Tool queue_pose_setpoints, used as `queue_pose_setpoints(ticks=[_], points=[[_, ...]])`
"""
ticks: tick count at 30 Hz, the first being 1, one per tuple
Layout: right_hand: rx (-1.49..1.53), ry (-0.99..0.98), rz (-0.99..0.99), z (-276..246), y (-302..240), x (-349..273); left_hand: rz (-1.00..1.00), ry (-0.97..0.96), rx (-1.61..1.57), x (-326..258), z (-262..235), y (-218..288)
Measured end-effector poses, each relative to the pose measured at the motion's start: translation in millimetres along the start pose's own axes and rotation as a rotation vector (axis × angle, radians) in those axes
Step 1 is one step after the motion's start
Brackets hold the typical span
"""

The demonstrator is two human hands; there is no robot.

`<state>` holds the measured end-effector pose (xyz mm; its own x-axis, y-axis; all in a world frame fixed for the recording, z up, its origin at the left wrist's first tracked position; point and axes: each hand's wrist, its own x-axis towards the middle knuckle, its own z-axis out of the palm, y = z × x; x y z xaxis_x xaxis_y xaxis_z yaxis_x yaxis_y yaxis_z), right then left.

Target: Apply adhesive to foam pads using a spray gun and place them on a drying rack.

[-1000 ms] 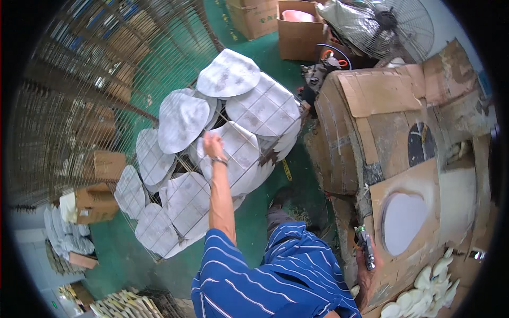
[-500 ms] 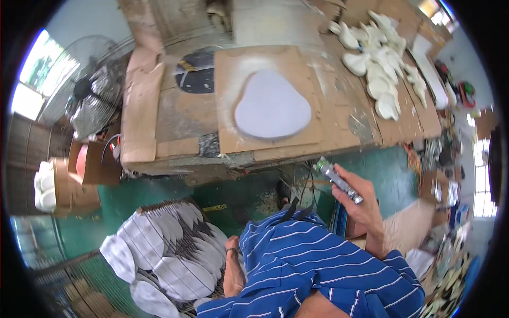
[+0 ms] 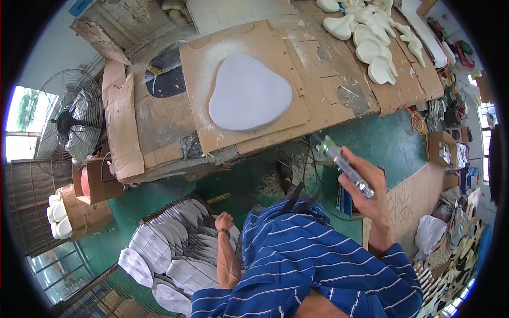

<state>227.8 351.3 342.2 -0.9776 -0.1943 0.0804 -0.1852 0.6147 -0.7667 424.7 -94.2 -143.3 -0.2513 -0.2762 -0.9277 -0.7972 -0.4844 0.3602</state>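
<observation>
Spray gun [image 3: 347,168], a slim metal tool with a pale green tip, is being held up in the right hand [image 3: 366,192], whose fingers [image 3: 351,177] are wrapping tight around its barrel, just off the near edge of the table [image 3: 339,90]. Down at the person's left, the left hand [image 3: 225,221] is resting on a stack of white sheets [image 3: 177,253] lying on wire racks; its fingers are curling loosely over the top sheet's edge, though whether they are pinching it cannot be told. Blue striped sleeves are covering both upper arms.

Outward from there, the table is wearing a patchwork of brown cardboard [image 3: 241,93] dusted white, and a pale rounded blank [image 3: 249,93] is lying flat near its middle. Cream moulded shapes [image 3: 371,40] are clustering toward the far right corner. Under the table, tangled cables are hanging over a green floor [image 3: 387,140].

A standing fan [image 3: 69,122] is sitting beyond the table's left end, with cardboard boxes [image 3: 87,204] below it. The floor strip between table and racks is staying narrow; boxes and clutter are crowding the right side
</observation>
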Motion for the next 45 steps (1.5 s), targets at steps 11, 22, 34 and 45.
queue_pose_setpoints(ticks=[11,22,34,45], points=[[-0.013,-0.154,0.069,-15.3,7.7,10.7,0.103,-0.033,0.078,-20.0,38.0,4.4],[-0.144,0.007,0.177,-43.1,18.5,-5.4,-0.031,0.036,0.137,-11.7,4.1,-55.3],[0.066,-0.197,-0.062,0.5,-5.8,44.3,0.105,-0.011,0.117,-22.0,44.1,26.9],[0.065,0.100,0.019,-0.6,17.4,60.9,-0.048,0.046,0.170,-26.8,19.9,-30.3]])
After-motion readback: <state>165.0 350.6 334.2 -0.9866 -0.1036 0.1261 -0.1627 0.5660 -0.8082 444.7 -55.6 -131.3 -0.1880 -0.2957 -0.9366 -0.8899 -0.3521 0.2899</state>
